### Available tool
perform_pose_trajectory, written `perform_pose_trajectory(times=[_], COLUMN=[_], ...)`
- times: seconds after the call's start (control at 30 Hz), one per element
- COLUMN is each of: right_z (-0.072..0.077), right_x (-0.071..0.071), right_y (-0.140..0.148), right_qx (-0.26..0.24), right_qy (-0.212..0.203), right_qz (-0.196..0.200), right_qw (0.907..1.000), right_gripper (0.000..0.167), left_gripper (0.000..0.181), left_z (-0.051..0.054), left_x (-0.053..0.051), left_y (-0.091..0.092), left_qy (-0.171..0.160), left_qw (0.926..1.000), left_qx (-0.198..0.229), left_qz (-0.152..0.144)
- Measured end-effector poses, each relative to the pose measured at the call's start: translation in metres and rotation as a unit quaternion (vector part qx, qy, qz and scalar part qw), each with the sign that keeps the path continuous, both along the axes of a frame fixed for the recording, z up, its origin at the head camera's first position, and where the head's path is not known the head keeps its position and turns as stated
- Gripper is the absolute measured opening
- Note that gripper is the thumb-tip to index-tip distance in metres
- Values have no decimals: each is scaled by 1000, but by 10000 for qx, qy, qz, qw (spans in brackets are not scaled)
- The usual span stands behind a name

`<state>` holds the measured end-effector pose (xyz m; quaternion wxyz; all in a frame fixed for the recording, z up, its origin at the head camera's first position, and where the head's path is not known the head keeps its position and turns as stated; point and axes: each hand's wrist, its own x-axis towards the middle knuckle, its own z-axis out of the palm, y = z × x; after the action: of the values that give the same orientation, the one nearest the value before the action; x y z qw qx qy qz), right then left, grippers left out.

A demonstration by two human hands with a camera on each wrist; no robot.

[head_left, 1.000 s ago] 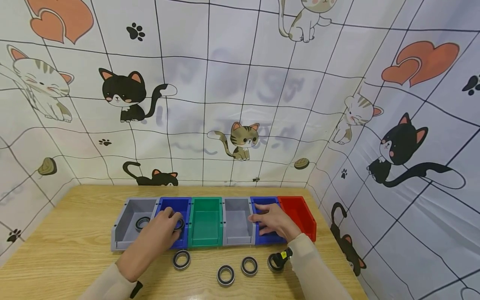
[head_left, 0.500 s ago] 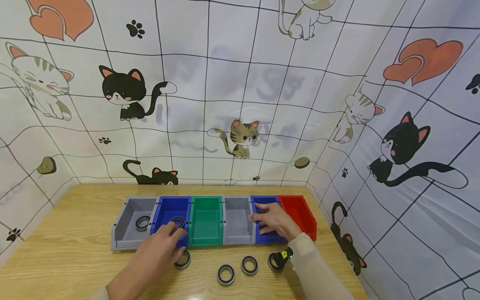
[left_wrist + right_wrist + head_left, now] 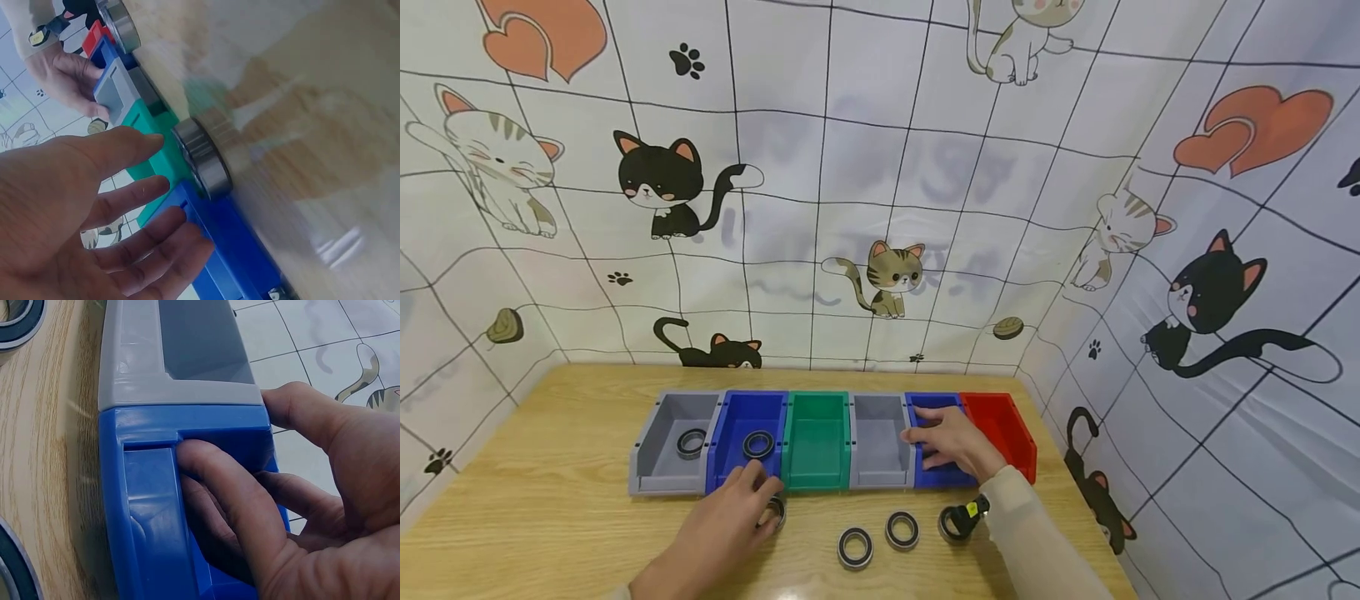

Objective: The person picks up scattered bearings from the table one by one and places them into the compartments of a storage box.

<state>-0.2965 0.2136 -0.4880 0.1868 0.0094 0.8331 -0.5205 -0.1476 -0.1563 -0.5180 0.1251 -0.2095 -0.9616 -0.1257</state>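
Observation:
My left hand (image 3: pixel 726 517) reaches over the near edge of the left blue bin (image 3: pixel 727 433), with loosely bent fingers. Beside its fingertips a bearing (image 3: pixel 203 156) lies on the table, partly hidden in the head view; a gap separates them in the left wrist view. My right hand (image 3: pixel 958 442) holds the right blue bin (image 3: pixel 150 519) at the divider beside the middle grey bin (image 3: pixel 187 394). Some fingers reach inside; one digit lies across the divider. Another bearing (image 3: pixel 747 447) sits in the left blue bin, and one (image 3: pixel 681 445) in the left grey bin (image 3: pixel 670 483).
A green bin (image 3: pixel 817 454) and a red bin (image 3: pixel 1000 417) complete the row. Two loose bearings (image 3: pixel 843 550) lie on the table in front. A further bearing (image 3: pixel 949 533) is partly covered by the right wrist's black strap (image 3: pixel 967 517). A cat-print sheet surrounds the table.
The left hand has let go of a bearing in the left blue bin and drawn back toward the bearing in front of it. The right hand stays in place.

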Motion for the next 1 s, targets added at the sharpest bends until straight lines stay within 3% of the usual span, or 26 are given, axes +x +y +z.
perform_pose_trajectory(times=[0.3,0.77,1.0], right_z=[1,11,19], right_x=[0,-2,0], right_y=[0,-6,-11], right_qx=[62,263,728], right_qy=[35,79,349], right_qz=[8,165,302], right_qw=[10000,9995,9963], right_gripper=[88,84,84], left_gripper=[31,27,28], left_z=[-4,-3,-2], left_x=[-2,-3,-3], left_y=[7,11,13], left_qy=[-619,-873,-1125], left_qw=[9978,9958,9930], left_qx=[209,281,370], left_qz=[100,67,-10])
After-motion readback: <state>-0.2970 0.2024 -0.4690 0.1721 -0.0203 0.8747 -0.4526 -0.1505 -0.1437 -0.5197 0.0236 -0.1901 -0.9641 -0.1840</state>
